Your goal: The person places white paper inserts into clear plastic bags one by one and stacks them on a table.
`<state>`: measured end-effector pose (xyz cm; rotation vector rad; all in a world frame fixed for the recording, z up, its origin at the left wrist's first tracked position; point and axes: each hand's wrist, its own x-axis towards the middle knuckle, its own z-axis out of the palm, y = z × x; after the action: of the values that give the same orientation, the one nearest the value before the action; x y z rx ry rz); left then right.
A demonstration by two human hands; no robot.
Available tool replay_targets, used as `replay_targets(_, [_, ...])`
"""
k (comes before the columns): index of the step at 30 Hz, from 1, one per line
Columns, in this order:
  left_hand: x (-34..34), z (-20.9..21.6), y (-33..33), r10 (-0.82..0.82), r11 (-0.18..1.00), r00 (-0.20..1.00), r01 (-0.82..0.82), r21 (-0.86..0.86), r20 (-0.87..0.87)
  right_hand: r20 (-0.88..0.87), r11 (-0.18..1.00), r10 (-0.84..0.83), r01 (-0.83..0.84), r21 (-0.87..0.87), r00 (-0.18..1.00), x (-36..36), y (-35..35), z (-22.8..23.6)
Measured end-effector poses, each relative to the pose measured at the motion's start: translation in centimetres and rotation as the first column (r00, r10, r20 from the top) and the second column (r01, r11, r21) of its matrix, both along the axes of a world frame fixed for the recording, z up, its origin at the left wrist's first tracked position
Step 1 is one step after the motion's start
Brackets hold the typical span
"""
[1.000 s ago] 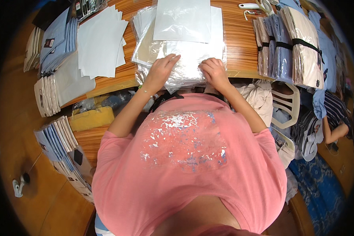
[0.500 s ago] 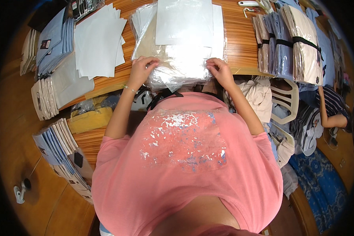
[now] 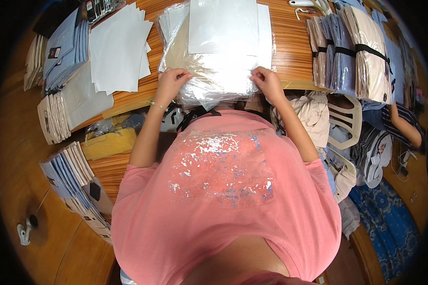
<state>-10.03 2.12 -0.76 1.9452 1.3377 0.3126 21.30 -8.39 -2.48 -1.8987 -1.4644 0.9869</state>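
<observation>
Pinching clear plastic [image 3: 218, 89] at both sides, fingers [image 3: 180, 72] curled

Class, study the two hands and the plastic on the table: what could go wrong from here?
1. The left hand and right hand pinch thin clear plastic at opposite sides, so an uneven pull might crease it.
2. White sheets lie on top of the plastic; tugging what is beneath could shift them.
3. The plastic reaches the near edge of the table, so some might slide off.

Left fingers [image 3: 181, 71] and right fingers [image 3: 260, 71] both pinch.
</observation>
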Motion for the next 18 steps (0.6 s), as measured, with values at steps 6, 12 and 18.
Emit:
replay_targets(6, [1.0,0.2,-0.4,0.093,0.996,0.990,-0.091,0.022,-0.105,0.394,0.995,-0.027,-0.012,0.095,0.919,0.1,0.2,-0.2])
replay_targets(12, [0.6,0.2,-0.5,0.108,0.959,0.976,-0.052,0.279,-0.191,0.395,0.994,-0.090,0.056,0.099,0.914,1.2,0.4,0.0])
replay_targets(18, [0.9,3.3,-0.4,0.140,0.963,0.956,-0.192,0.189,0.258,0.539,0.844,0.062,-0.332,0.421,0.840,-1.0,2.4,3.9])
